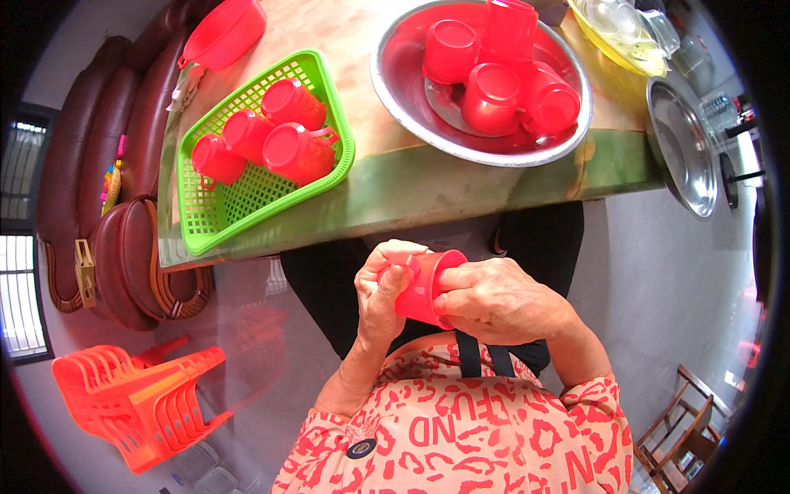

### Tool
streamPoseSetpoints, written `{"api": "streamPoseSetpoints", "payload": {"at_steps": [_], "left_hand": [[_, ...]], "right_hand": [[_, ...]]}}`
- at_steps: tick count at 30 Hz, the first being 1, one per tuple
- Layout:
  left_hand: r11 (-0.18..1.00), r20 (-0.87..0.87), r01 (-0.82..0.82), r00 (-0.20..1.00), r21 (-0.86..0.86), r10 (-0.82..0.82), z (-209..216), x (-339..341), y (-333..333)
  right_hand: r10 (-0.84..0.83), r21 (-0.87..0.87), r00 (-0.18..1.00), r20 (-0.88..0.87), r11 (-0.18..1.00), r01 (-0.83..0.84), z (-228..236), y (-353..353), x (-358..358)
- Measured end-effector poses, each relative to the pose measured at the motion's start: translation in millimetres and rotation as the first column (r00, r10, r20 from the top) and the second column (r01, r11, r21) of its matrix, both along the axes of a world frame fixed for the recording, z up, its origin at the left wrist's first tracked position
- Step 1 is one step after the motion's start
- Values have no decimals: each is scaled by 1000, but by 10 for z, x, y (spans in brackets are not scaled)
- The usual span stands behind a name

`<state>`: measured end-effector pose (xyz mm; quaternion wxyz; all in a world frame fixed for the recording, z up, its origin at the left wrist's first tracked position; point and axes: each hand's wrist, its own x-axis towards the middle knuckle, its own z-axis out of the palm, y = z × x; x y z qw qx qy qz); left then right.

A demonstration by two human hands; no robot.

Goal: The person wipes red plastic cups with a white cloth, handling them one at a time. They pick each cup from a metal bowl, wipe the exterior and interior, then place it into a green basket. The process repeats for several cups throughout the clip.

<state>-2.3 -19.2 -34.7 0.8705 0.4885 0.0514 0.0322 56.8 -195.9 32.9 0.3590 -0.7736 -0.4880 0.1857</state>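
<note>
A red plastic mug (420, 288) is held in front of my body, tilted on its side with its mouth to the right. My left hand (381, 292) is closed around its handle side, thumb along the handle. At the mouth, the bent fingers of my right hand (494, 300) grip the rim and reach partly inside; the fingertips are hidden. Several red mugs (300, 152) stand upside down in a green plastic basket (344, 152) on the table. More red mugs (494, 99) lie in a wide metal basin (383, 90) farther right.
The marbled table (387, 193) has its near edge just beyond my hands. On it are a red plastic tub (224, 34) and a yellow basket (605, 41) of clear ware. A metal pan (683, 148) sits at the right edge. Orange stools (140, 395) and a brown sofa (95, 140) are left.
</note>
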Motion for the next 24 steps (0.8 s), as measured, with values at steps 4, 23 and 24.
{"api": "streamPoseSetpoints", "payload": {"at_steps": [4,23,24], "left_hand": [[993,-25,-110,994,-30,109,32,47,49],[832,122,-168,985,529,121,16,-3,45],[811,165,-186,980,555,112,-6,-2,57]], "right_hand": [[-142,374,928,-344,886,274,2,-64,-52],[-507,347,825,250,842,413,-37,159,-195],[-505,311,818,273,852,422,-26,147,-225]]}}
